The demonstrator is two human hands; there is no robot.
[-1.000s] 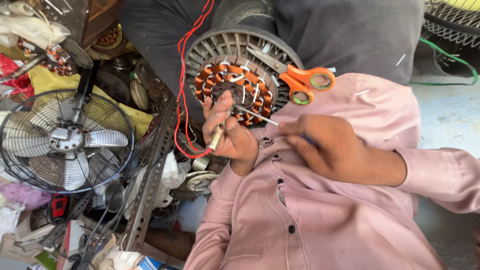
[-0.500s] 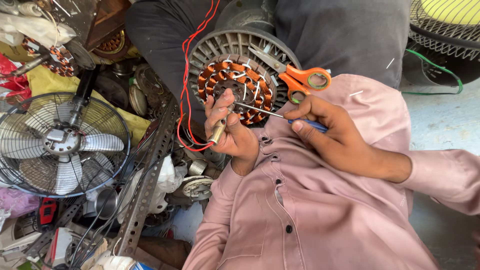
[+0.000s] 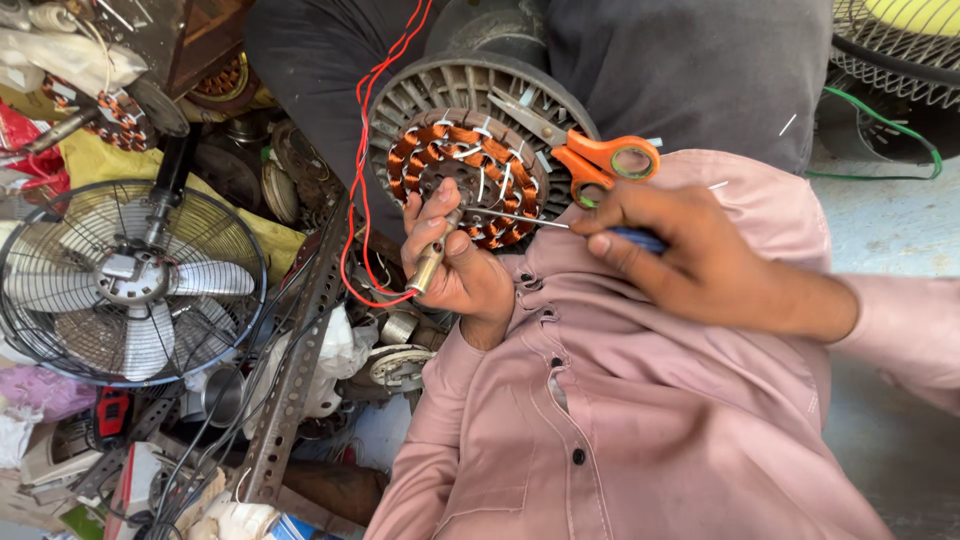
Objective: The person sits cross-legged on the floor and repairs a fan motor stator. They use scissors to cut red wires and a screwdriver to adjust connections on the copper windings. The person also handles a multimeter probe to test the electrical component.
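The copper-wound stator (image 3: 465, 175) rests on the lap, with the left hand (image 3: 455, 255) just below it gripping its metal shaft (image 3: 432, 262), the right hand (image 3: 680, 250) closed on a blue-handled probe (image 3: 560, 224) touching its windings, and orange scissors (image 3: 590, 155) beside it.

Floor (image 3: 890, 240): pale, dusty concrete, bare patch showing at right. A green wire (image 3: 880, 125) loops across it near a wire fan guard (image 3: 890, 50) in the upper right corner.

Left side of the floor buried under clutter. A small table fan (image 3: 125, 280) lies there face up, grille round, blades grey. Beside it a slotted metal angle bar (image 3: 300, 350) runs diagonally through the heap. Yellow cloth (image 3: 100, 165) under the fan's upper edge. Pink plastic bag (image 3: 40, 390) at the far left. Loose metal cups, bearings and white rags (image 3: 340, 350) lie packed between bar and fan. Copper-wound coil (image 3: 120, 115) upper left.
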